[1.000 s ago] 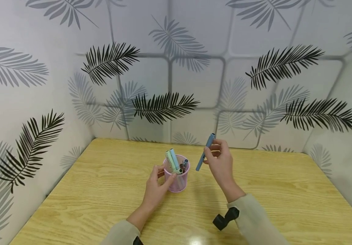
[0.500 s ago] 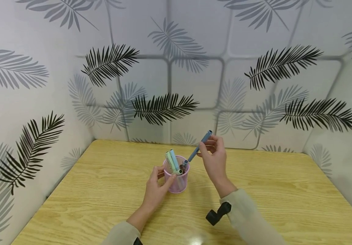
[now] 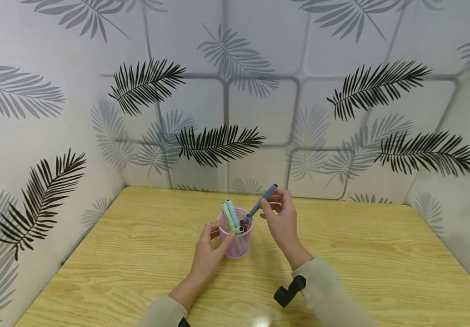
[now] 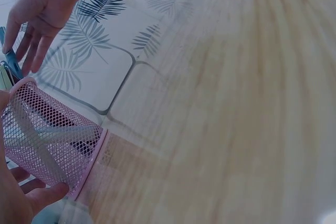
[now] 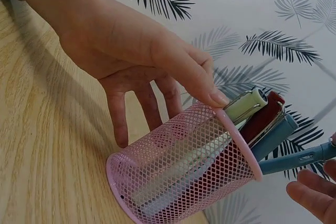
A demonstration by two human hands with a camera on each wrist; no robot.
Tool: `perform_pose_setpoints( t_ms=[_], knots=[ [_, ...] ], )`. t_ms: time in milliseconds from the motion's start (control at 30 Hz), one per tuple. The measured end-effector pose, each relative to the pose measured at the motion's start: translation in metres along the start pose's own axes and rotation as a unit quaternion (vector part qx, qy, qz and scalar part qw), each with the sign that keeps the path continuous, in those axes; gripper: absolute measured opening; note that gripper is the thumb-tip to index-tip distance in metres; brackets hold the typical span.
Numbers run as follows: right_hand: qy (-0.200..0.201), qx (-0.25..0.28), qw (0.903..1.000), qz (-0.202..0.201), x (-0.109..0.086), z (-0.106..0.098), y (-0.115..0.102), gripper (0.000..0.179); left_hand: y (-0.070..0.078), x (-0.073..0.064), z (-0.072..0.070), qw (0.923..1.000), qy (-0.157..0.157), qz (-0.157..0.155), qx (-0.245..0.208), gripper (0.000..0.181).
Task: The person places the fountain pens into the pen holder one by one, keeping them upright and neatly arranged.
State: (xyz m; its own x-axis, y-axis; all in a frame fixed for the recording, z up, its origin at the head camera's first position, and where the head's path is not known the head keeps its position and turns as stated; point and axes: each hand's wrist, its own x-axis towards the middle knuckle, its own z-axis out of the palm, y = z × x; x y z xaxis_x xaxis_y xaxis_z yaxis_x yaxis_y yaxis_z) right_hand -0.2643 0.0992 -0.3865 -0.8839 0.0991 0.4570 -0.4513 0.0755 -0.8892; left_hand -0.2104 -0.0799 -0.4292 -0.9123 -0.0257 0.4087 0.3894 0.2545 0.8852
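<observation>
A pink mesh pen cup (image 3: 232,251) stands on the table, held at its side by my left hand (image 3: 207,254), thumb at the rim and fingers round the far side. My right hand (image 3: 281,221) pinches a blue pen (image 3: 255,207) that slants down to the cup, its lower end just inside the rim. In the right wrist view, a pale green pen (image 5: 247,104), a dark red pen (image 5: 264,115) and a teal pen (image 5: 275,136) lean out of the cup. A light blue pen (image 3: 232,212) also pokes up in the head view.
The wood-grain table (image 3: 145,272) runs back to a wall (image 3: 259,109) printed with leaves. A side wall (image 3: 22,136) rises along the left. A black wrist camera (image 3: 287,293) hangs below my right sleeve.
My right hand has moved left, tilting the blue pen and bringing its lower end from beside the cup down into the rim. My left hand has stayed on the cup.
</observation>
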Motion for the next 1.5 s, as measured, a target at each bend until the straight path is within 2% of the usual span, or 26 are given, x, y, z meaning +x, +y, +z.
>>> perform_pose_setpoints(
  t_ms=[133,367,733,800,967,1233,1500],
  knots=[
    [0.004,-0.024,0.9996,0.012,-0.004,-0.002,0.008,0.028,-0.001,0.001,0.001,1.0,0.0,-0.006,0.0,0.038],
    [-0.019,-0.083,0.9955,0.043,-0.01,-0.006,0.018,0.023,0.001,0.0,0.001,1.0,-0.002,-0.002,-0.002,0.037],
    [-0.045,-0.11,0.9925,0.031,-0.008,-0.007,0.002,0.022,0.002,0.0,0.0,1.0,0.001,0.002,-0.003,0.039],
    [-0.053,-0.12,0.9909,0.03,-0.005,-0.007,0.01,0.025,0.003,0.0,0.0,1.0,0.001,0.002,-0.003,0.039],
    [-0.078,-0.142,0.9859,0.042,-0.003,-0.006,0.01,0.028,0.003,0.0,0.0,1.0,0.001,0.004,-0.002,0.039],
    [-0.084,-0.14,0.9853,0.051,-0.006,-0.01,0.015,0.024,0.004,0.0,0.0,1.0,-0.002,-0.002,0.0,0.039],
    [-0.082,-0.145,0.9846,0.053,-0.008,-0.015,0.014,0.021,0.003,0.001,-0.001,0.9999,-0.006,0.009,0.006,0.035]
  ],
)
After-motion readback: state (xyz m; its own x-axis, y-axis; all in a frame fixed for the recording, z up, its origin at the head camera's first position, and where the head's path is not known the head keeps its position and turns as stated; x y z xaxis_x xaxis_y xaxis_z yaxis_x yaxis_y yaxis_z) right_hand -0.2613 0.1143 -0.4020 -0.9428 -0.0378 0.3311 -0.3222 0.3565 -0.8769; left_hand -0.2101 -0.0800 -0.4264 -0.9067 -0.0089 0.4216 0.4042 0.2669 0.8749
